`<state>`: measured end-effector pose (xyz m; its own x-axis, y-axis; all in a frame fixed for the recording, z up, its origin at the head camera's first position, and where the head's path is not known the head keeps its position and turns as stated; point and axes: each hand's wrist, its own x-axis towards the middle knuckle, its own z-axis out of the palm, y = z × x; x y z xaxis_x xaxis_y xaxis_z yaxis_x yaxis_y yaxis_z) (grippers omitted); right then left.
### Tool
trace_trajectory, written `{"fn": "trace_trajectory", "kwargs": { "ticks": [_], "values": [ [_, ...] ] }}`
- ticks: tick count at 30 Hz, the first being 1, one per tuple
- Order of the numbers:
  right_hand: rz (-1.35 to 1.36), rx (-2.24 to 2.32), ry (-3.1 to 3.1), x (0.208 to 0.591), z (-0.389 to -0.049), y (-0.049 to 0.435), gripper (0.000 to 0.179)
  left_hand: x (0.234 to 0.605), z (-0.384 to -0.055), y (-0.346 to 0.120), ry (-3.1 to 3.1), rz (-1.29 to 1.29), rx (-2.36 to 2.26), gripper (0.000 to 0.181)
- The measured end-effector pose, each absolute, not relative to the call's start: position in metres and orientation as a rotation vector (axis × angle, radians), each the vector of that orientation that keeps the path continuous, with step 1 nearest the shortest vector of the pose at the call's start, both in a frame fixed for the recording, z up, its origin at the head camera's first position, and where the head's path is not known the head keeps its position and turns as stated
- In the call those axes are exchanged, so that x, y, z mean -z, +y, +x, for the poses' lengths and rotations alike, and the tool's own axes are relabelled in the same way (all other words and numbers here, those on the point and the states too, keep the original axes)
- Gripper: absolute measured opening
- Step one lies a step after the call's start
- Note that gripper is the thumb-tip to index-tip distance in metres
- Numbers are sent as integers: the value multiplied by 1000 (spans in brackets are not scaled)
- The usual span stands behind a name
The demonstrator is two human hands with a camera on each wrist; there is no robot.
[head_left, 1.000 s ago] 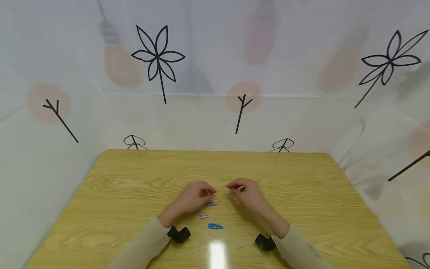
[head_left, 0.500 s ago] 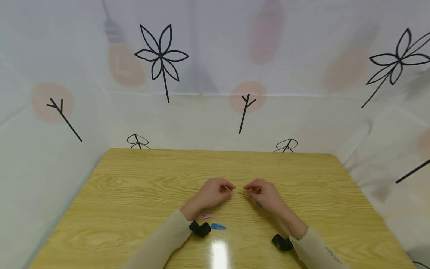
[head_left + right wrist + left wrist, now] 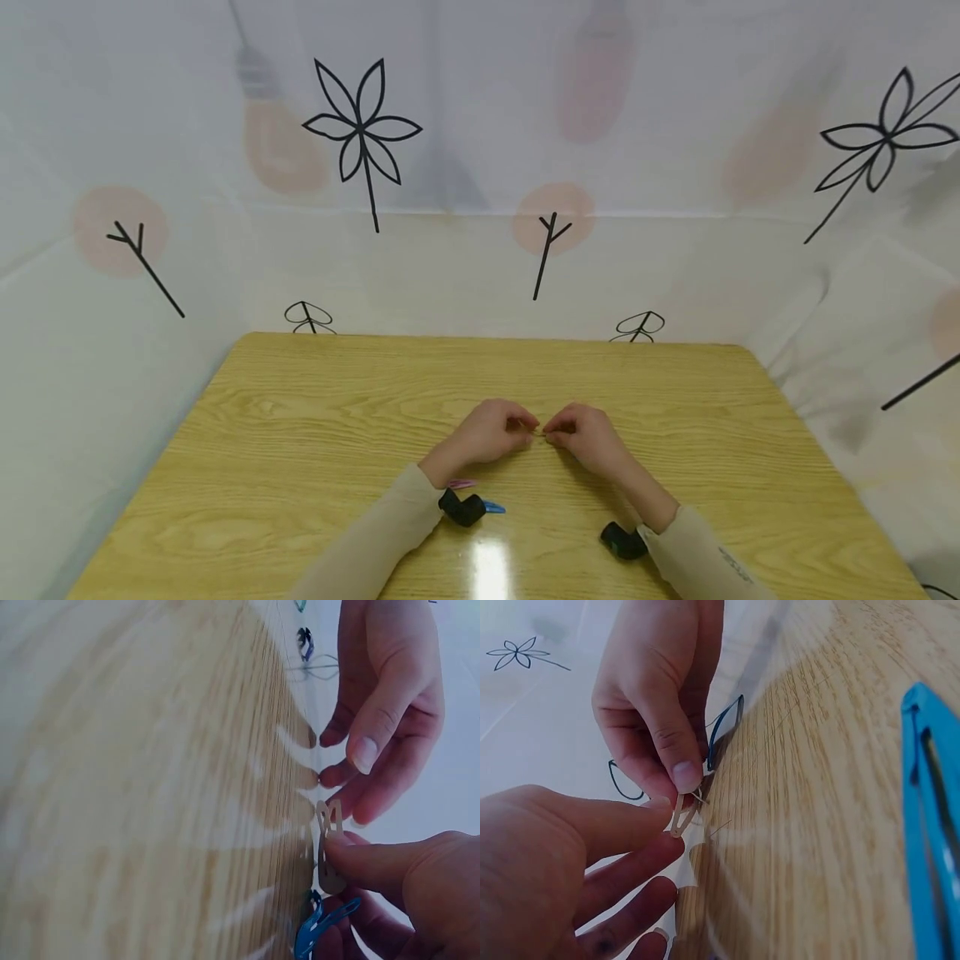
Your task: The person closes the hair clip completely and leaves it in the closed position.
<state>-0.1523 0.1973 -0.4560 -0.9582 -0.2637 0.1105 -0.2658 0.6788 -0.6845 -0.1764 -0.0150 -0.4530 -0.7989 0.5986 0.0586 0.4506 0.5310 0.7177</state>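
Printed cloth (image 3: 465, 175) behind wooden table (image 3: 345, 400)

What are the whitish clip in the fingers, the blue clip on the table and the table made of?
Whitish clip: seems thin metal with a matte coating, since it's flat and slotted; plastic is possible.
Blue clip: probably painted metal, fairly glossy; a metal-looking strip shows in its opening.
Table: looks like wood or printed laminate, with a shiny finish; it shows grain and a bright reflection.

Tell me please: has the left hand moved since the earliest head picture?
Yes, the left hand moved rightward: its fingertips, once left of the printed twig in the head view, are now below it.
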Motion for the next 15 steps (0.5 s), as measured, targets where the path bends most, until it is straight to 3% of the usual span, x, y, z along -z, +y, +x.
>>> {"fn": "trace_trajectory", "kwargs": {
  "ticks": [15],
  "values": [
    [483,-1212,-2788,454,-149,194,8,457,-171,-18,2560,901,-1257,16]
  ]
}}
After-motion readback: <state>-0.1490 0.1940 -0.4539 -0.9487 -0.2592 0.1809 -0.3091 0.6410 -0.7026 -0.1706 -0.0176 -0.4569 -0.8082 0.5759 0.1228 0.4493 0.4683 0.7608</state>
